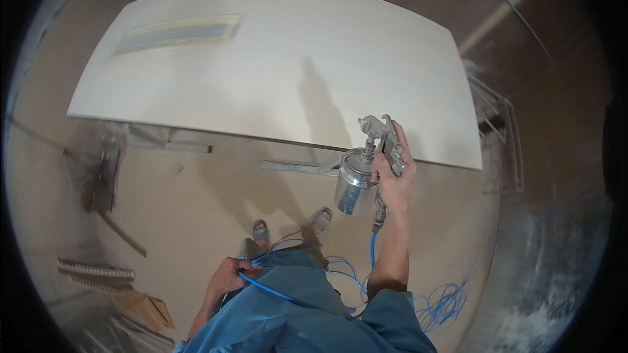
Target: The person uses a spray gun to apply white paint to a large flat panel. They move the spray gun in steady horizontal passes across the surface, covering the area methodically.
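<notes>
My right hand [396,173] grips the handle of a metal spray gun [386,140], its nozzle pointing left over the near edge of a large white panel [275,72]. Below the gun hangs a silver paint cup [356,183]. From the handle's fitting a blue air hose [373,248] runs down behind my right forearm. Close to my waist, my left hand [230,276] is closed around a stretch of the same blue hose, which crosses my blue clothing. Toward the panel's far left, a greyish rectangle [180,33] is bordered by yellowish strips.
Metal stand legs [288,167] show under the panel. Coiled blue hose [445,307] lies on the floor at the lower right. Toward the lower left are a brown cardboard piece [144,308] and ridged strips [98,269]. A wire rack [510,131] stands beyond the panel's right end.
</notes>
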A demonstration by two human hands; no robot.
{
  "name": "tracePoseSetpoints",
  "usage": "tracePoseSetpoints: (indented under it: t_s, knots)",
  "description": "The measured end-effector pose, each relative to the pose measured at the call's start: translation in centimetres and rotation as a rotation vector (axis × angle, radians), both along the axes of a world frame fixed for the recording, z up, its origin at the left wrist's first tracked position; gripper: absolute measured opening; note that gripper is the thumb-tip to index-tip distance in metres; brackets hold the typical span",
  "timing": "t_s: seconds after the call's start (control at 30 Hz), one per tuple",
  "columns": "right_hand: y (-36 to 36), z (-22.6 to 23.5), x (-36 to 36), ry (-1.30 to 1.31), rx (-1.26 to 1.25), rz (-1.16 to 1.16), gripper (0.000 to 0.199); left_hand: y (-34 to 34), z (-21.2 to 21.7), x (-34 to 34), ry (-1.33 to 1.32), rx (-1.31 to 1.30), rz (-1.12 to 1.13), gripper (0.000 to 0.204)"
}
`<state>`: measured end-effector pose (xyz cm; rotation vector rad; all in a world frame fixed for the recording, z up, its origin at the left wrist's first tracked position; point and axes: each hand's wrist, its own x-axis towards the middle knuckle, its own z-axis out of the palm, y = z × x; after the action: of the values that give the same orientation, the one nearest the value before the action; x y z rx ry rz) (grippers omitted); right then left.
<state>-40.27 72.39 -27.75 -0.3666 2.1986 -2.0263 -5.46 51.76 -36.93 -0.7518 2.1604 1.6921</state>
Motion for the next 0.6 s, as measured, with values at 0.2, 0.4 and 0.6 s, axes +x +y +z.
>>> tracePoseSetpoints:
  t_s: [0.2, 0.4, 0.6]
  knots:
    - [-11.3, 0.4, 5.2, -0.008, -0.135, 0.26, 0.06, -0.4, 0.2, 7.6, -0.061, 0.029, 0.19, 0.043]
    - [-15.1, 1.3, 7.6, -0.14, -0.238, 0.438, 0.062, -2.0, -0.1, 9.7, -0.086, -0.008, 0.23, 0.049]
    - [-8.2, 0.7, 5.3, 0.052, -0.043, 0.136, 0.062, -2.3, -2.0, 7.4, 0.002, 0.019, 0.115, 0.043]
